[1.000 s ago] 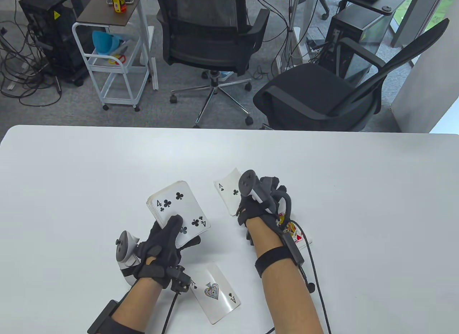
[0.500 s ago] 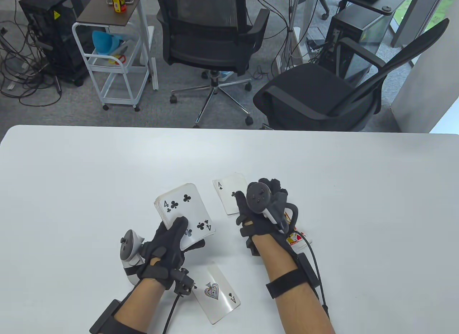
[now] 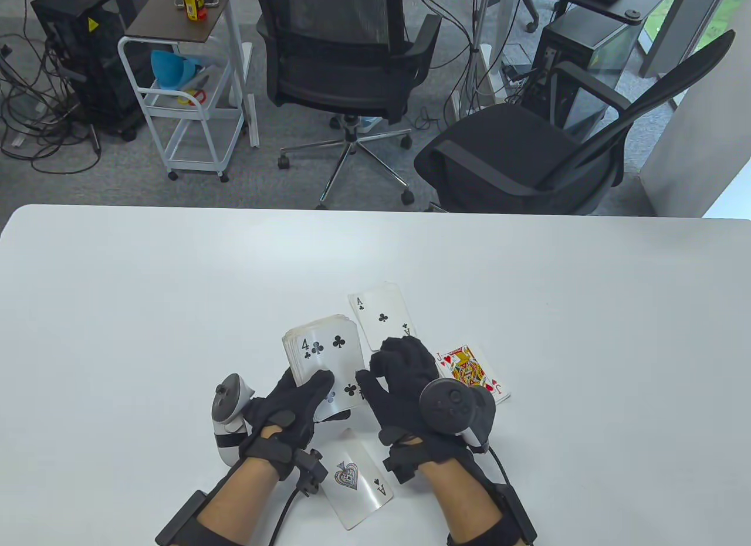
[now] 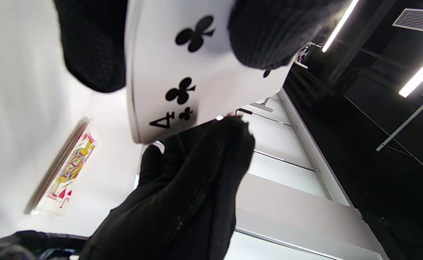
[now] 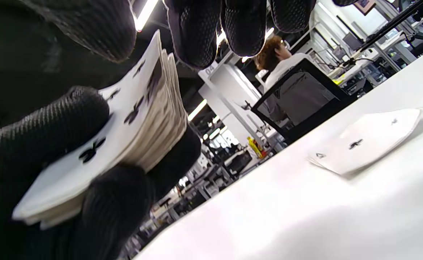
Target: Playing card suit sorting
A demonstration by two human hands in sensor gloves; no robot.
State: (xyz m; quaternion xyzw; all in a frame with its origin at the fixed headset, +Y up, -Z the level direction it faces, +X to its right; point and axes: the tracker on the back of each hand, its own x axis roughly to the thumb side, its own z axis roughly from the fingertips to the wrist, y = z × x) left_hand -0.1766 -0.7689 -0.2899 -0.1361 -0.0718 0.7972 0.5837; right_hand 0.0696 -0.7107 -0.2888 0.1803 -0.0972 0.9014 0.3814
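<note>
- Centrally, near the front edge of the white counter [image 3: 176, 288], the left hand [image 3: 287, 414] grips a face-up deck [image 3: 320, 358] with the four of clubs on top, thumb across the card's face and fingers curled beneath.
- The right hand [image 3: 405, 387] reaches in from the right, fingers loosely curled, its fingertips [image 3: 375, 367] at the deck's right edge; whether they pinch the top card cannot be told.
- Seen from the right wrist view, the deck [image 5: 139, 126] sits raised off the counter, its stacked edges fanned slightly between gloved fingers [image 5: 193, 32].
- An ace of clubs [image 3: 381, 320] lies face up just beyond the right hand, touching neither hand.
- A jack of hearts [image 3: 469, 370] lies face up to the right of that hand, partly overlapped in the table view by the tracker [image 3: 455, 405].
- An ace of spades [image 3: 355, 478] lies face up between the two wrists, closest to the person.
- Two black office chairs [image 3: 346, 59] and a white cart [image 3: 188, 94] stand on the floor beyond the counter.
</note>
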